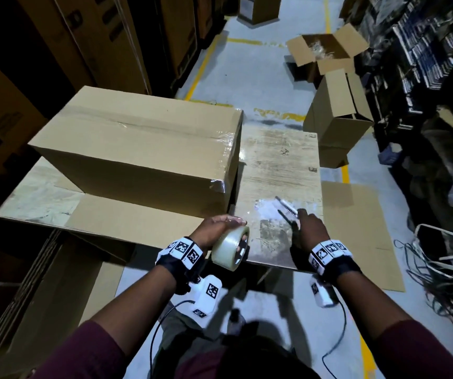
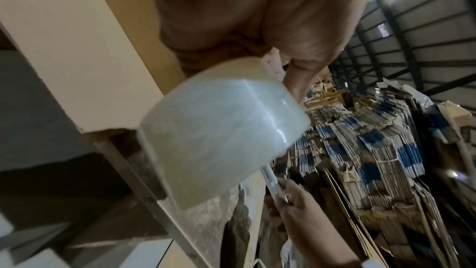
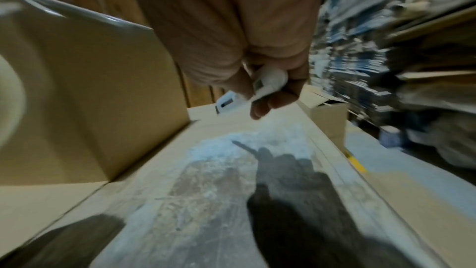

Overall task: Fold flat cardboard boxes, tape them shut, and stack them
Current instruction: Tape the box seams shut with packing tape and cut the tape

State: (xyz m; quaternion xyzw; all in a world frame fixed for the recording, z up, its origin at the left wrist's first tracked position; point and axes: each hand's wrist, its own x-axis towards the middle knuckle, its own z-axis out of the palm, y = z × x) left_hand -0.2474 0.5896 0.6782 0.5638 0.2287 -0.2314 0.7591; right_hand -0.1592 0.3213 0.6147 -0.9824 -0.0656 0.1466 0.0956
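Head view: a person's left hand (image 1: 219, 228) grips a wide roll of clear packing tape (image 1: 229, 248) at the near edge of a scuffed wooden desk (image 1: 280, 165), while the right hand (image 1: 311, 231), just beside it, closes its fingers around a slim white utility cutter (image 1: 288, 207). The large brown cardboard box (image 1: 143, 149), its top seam already taped, sits on the desk just beyond the left hand, over a flat sheet of cardboard (image 1: 127, 214).

Left wrist view: the tape roll (image 2: 219, 140) fills the frame, fingers curled through and around it; the right hand (image 2: 304, 217) with the cutter (image 2: 273, 186) lies just beyond.

Right wrist view: the cutter (image 3: 257, 89) is pinched between thumb and fingers (image 3: 273, 101) above the desk (image 3: 231, 201), close beside the box (image 3: 90, 109). Whether the blade is out cannot be told.

The risk, judged from here: with both hands so near, an exposed blade could nick the left hand, or the loose tape end could fold back on itself.
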